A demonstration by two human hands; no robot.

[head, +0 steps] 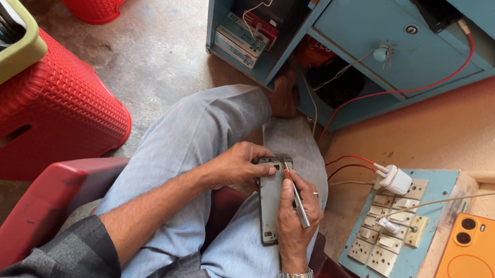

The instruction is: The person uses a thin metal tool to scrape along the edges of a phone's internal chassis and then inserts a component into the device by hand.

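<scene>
Grey floor below; left hand [236, 165] grips the phone [269, 203], long axis twelve-to-six, right hand [296, 217] pinching tweezers [298, 198] at three o'clock.

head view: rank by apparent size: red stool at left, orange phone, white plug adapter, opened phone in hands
1. red stool, largest
2. orange phone
3. opened phone, partly covered by left hand and right hand, so its place below the orange phone is unsure
4. white plug adapter, smallest
</scene>
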